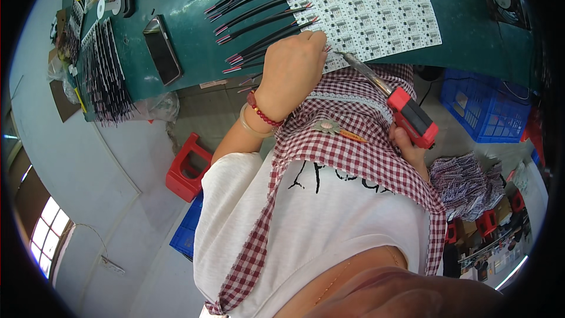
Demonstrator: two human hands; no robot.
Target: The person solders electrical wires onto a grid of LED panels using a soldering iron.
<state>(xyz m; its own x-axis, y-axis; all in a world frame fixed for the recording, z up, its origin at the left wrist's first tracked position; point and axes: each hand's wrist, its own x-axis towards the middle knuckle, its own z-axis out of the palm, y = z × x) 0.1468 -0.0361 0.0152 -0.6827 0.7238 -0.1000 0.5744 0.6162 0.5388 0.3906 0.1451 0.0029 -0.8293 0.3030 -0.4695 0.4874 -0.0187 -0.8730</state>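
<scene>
Soldering iron point(391, 97) gripped by right hand point(409, 144) at red handle.
Tip is aimed up-left at white LED panel point(376, 6); left hand point(291, 70) is closed, pressing wires point(259, 56) at the panel edge.

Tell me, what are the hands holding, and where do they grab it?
The right hand grips a soldering iron by its red handle. The left hand pinches something at the white circuit panel's edge; what exactly cannot be told.

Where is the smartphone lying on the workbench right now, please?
In the head view, the black smartphone lies on the green workbench, left of the left hand and the black wire leads.
</scene>
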